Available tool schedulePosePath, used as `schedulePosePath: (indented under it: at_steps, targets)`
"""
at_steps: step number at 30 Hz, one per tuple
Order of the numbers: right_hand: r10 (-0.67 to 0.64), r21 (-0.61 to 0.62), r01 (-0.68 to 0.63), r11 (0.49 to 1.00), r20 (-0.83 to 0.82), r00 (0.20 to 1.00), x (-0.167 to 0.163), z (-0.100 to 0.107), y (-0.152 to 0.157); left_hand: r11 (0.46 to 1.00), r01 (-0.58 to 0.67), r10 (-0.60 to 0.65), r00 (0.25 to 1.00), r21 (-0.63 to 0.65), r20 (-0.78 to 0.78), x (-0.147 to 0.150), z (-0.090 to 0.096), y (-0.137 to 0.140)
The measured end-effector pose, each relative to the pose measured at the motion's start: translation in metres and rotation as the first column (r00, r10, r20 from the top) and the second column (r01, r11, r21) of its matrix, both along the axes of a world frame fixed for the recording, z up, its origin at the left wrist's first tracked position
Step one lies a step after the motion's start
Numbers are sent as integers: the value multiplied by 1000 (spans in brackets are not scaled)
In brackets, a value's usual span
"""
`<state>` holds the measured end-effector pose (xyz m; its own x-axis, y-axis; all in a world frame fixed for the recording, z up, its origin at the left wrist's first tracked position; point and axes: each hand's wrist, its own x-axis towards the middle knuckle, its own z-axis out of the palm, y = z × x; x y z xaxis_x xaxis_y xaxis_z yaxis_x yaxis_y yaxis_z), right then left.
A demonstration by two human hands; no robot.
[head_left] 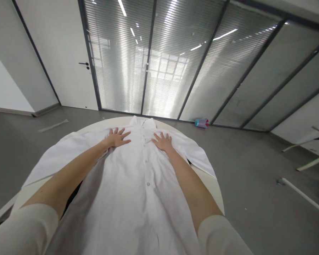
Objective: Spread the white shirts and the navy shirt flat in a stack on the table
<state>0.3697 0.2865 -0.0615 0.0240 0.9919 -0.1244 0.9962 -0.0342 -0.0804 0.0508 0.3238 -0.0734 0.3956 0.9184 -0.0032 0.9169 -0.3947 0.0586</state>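
Note:
A white button-up shirt [130, 187] lies spread front side up over a round, pale table [214, 186]. Its collar points away from me, and the sleeves reach out to both sides. The button line runs down the middle toward me. My left hand [117, 138] rests flat on the upper chest, left of the buttons, fingers spread. On the other side of the buttons, my right hand [162, 141] presses flat on the cloth, fingers apart too. Neither hand grips anything. The shirt's lower part runs out of the picture at the bottom.
Beyond the table stands a glass partition [164, 71] with blinds, beside a white door [61, 53]. A blue and red patterned object [201, 123] lies on the grey floor [244, 170] by the glass. Pale furniture legs [305, 143] show at right. A whitish strip [53, 126] lies at left.

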Motion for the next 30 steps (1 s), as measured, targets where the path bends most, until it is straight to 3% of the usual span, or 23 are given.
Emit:
schedulePosePath:
  at_steps: [4,7,10,13,15,18,21,24,30]
  targets:
    - [3,62,-4,998,23,1000,-4,-1,10,999,15,-15,1000,49,2,-2,2,17]
    - [93,200,-112,973,101,991,-5,4,-4,970,69,-78,997,235,28,4,10,-1]
    - [169,245,-206,947,164,972,7,13,-35,936,213,-241,968,281,71,13,21,-53]
    - [114,264,-141,954,116,987,39,21,-78,877,468,-478,872,107,104,15,26,-129]
    - [65,348,-74,935,38,997,68,23,-111,825,564,-562,814,32,143,8,28,-180]
    - [37,431,34,902,-156,987,106,22,-165,807,590,-576,787,0,222,-13,37,-245]
    - [53,282,44,958,-327,944,124,21,-220,791,611,-581,766,-31,276,-37,51,-290]
    - [16,175,51,983,-362,932,122,22,-267,792,609,-584,775,-41,242,-59,55,-320]
    - [-94,138,145,980,-323,942,117,21,-336,862,502,-506,846,69,168,-93,37,-363]
